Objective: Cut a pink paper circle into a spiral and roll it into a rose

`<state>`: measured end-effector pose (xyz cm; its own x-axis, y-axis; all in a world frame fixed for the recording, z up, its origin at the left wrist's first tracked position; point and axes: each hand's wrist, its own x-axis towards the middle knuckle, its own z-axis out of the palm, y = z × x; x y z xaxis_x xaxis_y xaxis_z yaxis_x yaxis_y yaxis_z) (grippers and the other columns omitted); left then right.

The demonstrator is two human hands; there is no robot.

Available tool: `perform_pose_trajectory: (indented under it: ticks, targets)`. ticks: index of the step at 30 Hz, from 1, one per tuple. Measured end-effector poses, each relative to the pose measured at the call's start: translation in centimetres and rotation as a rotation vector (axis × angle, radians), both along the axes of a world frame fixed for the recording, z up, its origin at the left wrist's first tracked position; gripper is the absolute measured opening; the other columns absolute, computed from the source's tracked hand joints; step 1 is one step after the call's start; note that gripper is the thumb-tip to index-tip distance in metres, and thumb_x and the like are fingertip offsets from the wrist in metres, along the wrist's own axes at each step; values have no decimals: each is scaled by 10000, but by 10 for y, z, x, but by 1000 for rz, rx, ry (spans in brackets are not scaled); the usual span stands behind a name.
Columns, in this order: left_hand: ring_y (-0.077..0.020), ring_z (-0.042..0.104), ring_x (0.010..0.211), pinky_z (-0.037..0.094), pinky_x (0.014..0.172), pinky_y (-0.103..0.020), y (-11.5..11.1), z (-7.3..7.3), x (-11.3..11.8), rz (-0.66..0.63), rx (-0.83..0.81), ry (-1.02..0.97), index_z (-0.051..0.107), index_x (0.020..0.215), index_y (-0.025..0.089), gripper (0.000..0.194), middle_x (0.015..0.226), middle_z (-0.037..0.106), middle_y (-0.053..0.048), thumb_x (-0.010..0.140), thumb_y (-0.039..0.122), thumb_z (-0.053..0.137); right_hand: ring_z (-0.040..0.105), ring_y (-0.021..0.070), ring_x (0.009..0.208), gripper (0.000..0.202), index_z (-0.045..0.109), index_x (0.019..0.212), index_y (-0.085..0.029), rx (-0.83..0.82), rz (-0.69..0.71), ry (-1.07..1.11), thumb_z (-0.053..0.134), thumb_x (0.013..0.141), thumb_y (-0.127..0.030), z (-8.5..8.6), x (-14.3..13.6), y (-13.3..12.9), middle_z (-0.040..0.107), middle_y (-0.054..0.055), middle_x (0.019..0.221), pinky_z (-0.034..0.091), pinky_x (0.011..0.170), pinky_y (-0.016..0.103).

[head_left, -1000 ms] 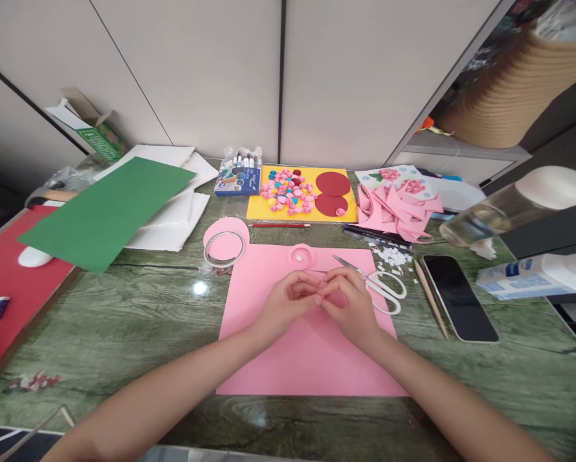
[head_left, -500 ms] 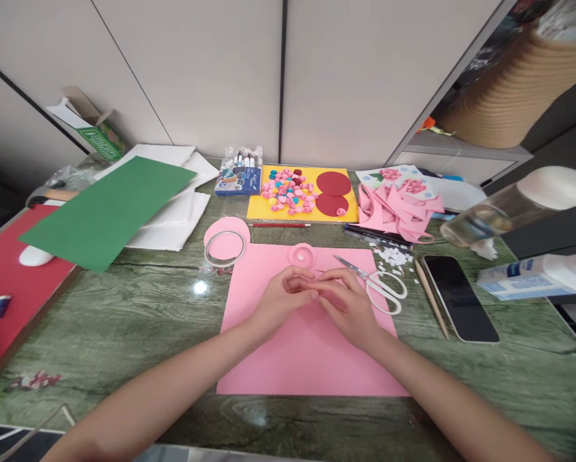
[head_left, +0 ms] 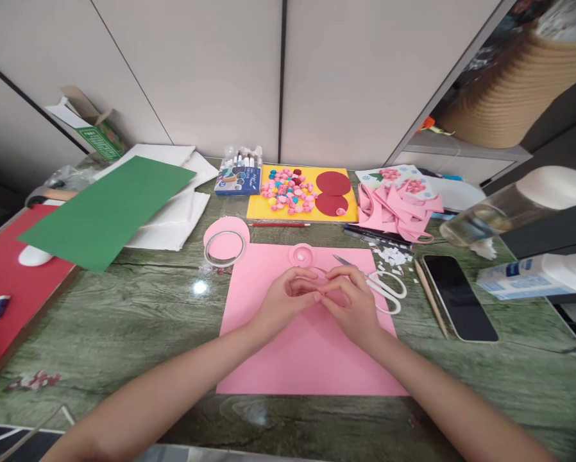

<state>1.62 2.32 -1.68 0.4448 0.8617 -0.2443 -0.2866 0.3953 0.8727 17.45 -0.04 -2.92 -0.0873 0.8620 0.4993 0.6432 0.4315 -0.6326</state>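
Note:
My left hand [head_left: 288, 298] and my right hand [head_left: 353, 305] meet over a pink sheet [head_left: 312, 359], fingertips pinched together. Between them is a thin, curved pink paper strip [head_left: 319, 272], mostly hidden by the fingers. Just beyond the hands lies a small round pink dish [head_left: 301, 255] with a white bit in its middle. Scissors with white handles [head_left: 389, 292] rest at the sheet's right edge, their blades partly covered by my right hand.
Small white paper scraps [head_left: 394, 256], a wooden stick [head_left: 431, 298] and a phone [head_left: 460, 298] lie to the right. Behind are pink offcuts [head_left: 398, 208] and a yellow sheet [head_left: 288, 217] bearing pink rolls. A tape roll [head_left: 224, 263] and green sheet [head_left: 110, 208] sit left.
Both hands have shifted slightly and the fingers have re-gripped. More of the curved pink strip now shows above the fingertips, and my right hand covers more of the scissors' blades.

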Motion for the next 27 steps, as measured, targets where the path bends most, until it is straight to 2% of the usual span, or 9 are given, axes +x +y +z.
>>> perform_pose_trajectory:
  ticks: [4,9,13,18,22,27]
  targets:
    - [-138,614,839,450,778,-273,-2,2,2,-14,-6,1,585,873,169,272,876,655,-24,645,188,731,530,200,847,102,553,697,-231,-18,1,-4,640,751,-231,1,-1,0,530,13,871,441,752,418]
    - [-136,618,792,448,750,-265,-4,2,2,-33,-25,21,581,858,162,271,782,654,-14,640,198,739,529,201,830,113,530,685,-223,-20,18,-44,622,750,-217,2,-3,0,537,13,858,427,742,413]
    - [-133,622,778,447,734,-259,-1,0,-1,13,-27,4,572,869,172,285,797,669,-12,642,207,740,532,203,874,54,579,785,-230,-22,45,-51,619,769,-198,3,-1,0,534,27,891,443,765,410]
    - [-111,621,731,443,750,-253,4,1,-5,31,-31,23,557,922,168,292,766,676,-4,674,176,710,532,197,945,194,610,973,-269,8,105,-79,560,823,-157,2,2,1,563,34,964,449,809,404]
    - [-144,632,822,445,795,-279,5,1,-4,25,3,32,558,908,161,279,836,686,-28,672,173,707,532,203,988,272,598,1085,-289,-2,153,-123,481,874,-163,1,1,2,576,47,1024,443,832,407]
    - [-144,632,827,442,794,-279,3,1,-4,18,3,59,564,919,168,281,842,687,-27,681,207,706,526,210,949,204,622,997,-274,5,67,-115,508,863,-171,-1,1,1,562,47,980,440,804,414]
